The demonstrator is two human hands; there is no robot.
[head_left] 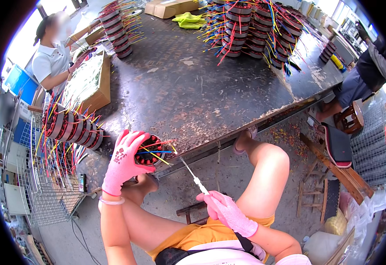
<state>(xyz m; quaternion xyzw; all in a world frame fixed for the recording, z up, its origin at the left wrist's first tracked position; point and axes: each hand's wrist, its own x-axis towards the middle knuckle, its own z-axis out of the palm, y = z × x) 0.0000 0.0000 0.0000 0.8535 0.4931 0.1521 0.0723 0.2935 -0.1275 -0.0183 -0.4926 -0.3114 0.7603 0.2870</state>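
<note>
My left hand (126,158), in a pink glove, is wrapped round the side of a motor stator (150,151) at the table's near edge. The stator is a ring with dark red windings; red, blue and yellow wires stick out of it to the right. In my right hand (229,215), also gloved in pink, is a slim tool (196,179) with a white handle and a thin metal shaft. Its tip lies close to the wire ends; whether it touches them I cannot tell. A row of similar stators (73,128) lies on its side left of my left hand.
More stator stacks (237,31) with loose wires stand at the far side of the worn dark table (171,97). An open cardboard box (100,92) sits at the left, beside a person (52,62). A wire basket (45,190) is below. Another person (369,66) is at right, near wooden stools (350,117).
</note>
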